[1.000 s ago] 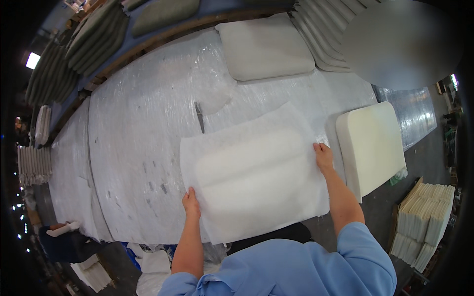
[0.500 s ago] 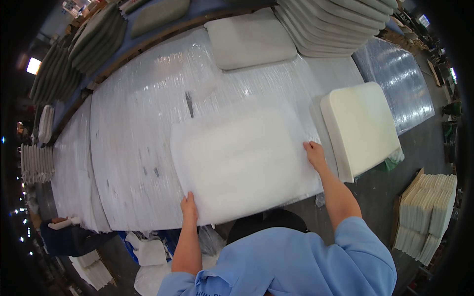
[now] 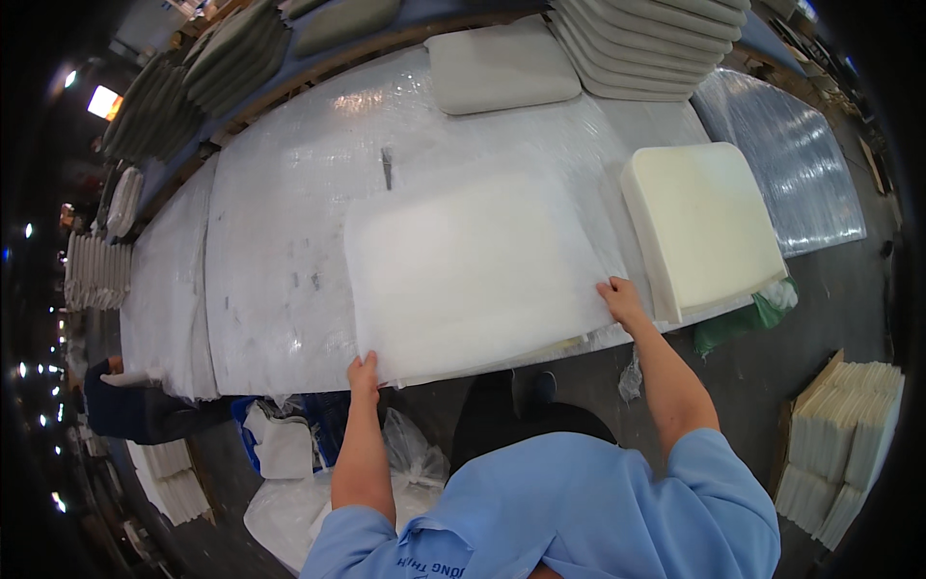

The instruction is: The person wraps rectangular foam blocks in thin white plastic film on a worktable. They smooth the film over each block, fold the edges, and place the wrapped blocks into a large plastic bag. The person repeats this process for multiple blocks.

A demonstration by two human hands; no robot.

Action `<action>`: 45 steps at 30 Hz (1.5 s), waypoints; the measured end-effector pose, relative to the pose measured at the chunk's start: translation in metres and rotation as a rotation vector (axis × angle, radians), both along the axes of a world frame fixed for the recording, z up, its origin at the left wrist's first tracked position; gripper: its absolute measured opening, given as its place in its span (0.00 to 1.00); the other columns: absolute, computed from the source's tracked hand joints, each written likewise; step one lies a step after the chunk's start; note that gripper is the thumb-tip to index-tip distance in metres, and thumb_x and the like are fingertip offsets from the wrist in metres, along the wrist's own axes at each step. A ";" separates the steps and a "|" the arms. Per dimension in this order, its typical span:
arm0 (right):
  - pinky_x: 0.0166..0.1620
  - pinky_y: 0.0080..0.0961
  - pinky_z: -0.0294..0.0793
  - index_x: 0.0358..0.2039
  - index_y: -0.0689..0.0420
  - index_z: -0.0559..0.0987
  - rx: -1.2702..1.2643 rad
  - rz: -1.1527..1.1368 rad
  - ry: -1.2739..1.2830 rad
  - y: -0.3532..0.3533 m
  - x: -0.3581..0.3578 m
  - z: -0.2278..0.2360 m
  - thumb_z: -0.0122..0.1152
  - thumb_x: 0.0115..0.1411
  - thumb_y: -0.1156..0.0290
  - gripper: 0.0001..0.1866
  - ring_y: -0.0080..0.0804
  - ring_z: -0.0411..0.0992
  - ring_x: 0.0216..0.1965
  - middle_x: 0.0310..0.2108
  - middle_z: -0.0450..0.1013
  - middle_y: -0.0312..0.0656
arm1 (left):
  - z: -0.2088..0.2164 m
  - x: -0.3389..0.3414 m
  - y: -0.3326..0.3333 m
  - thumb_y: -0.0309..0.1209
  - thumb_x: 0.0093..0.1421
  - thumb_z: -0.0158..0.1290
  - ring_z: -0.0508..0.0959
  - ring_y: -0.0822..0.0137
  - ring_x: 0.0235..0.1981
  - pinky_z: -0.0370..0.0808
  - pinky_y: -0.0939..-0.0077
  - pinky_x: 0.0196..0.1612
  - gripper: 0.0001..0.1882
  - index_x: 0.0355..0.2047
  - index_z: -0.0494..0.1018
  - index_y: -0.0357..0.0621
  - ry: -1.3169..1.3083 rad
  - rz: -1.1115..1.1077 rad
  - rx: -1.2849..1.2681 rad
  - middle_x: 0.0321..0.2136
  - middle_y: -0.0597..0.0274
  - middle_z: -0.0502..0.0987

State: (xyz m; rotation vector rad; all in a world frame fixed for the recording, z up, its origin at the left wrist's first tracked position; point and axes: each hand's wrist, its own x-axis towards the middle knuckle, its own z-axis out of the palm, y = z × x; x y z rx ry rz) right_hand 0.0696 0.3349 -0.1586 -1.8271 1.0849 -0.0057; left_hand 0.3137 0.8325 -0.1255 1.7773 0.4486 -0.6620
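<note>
A thin, soft white wadding sheet (image 3: 473, 261) lies spread over the plastic-wrapped table in front of me. My left hand (image 3: 364, 374) pinches its near left corner. At the right edge my right hand (image 3: 623, 301) grips the sheet between thumb and fingers. Below the sheet's near edge a strip of cream foam (image 3: 559, 344) peeks out; the rest of whatever lies under the sheet is hidden. To the right of my right hand a thick block of cream foam pads (image 3: 709, 222) with rounded far corners rests on the table.
A grey cushion (image 3: 503, 66) lies beyond the sheet, beside a tall stack of grey cushions (image 3: 651, 48). A dark narrow tool (image 3: 387, 168) lies on the plastic-wrapped table (image 3: 280, 241). Foam stacks (image 3: 839, 449) stand at the right. Another person's dark sleeve (image 3: 121, 405) shows at far left.
The sheet's near edge now shows a strip of cream foam beneath it. Both hands keep hold of the sheet. The whole view has shifted slightly.
</note>
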 end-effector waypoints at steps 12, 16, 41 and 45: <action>0.46 0.41 0.75 0.45 0.67 0.81 -0.142 0.014 0.172 0.004 0.027 -0.008 0.64 0.62 0.43 0.33 0.47 0.79 0.42 0.39 0.81 0.54 | 0.001 0.039 -0.011 0.46 0.67 0.59 0.80 0.65 0.43 0.76 0.64 0.44 0.25 0.56 0.75 0.41 0.155 -0.031 0.136 0.45 0.59 0.81; 0.39 0.41 0.71 0.34 0.66 0.76 -0.233 0.131 0.216 0.011 0.059 -0.004 0.62 0.65 0.51 0.25 0.44 0.74 0.33 0.29 0.76 0.52 | -0.022 0.064 -0.018 0.46 0.70 0.56 0.78 0.66 0.45 0.73 0.69 0.48 0.24 0.55 0.76 0.38 0.057 -0.090 0.062 0.46 0.59 0.81; 0.40 0.40 0.74 0.44 0.58 0.79 -0.391 -0.145 0.075 0.015 0.053 0.003 0.59 0.69 0.63 0.12 0.46 0.77 0.37 0.36 0.78 0.49 | -0.021 0.059 -0.019 0.34 0.68 0.54 0.80 0.58 0.35 0.76 0.64 0.42 0.15 0.51 0.76 0.38 -0.422 -0.245 0.721 0.38 0.53 0.81; 0.44 0.36 0.75 0.49 0.58 0.80 -0.476 -0.289 -0.192 0.024 0.050 0.038 0.62 0.67 0.69 0.12 0.40 0.77 0.41 0.42 0.78 0.45 | 0.005 0.038 -0.008 0.32 0.70 0.54 0.79 0.69 0.35 0.74 0.74 0.38 0.15 0.53 0.76 0.37 -0.263 -0.181 0.234 0.38 0.59 0.81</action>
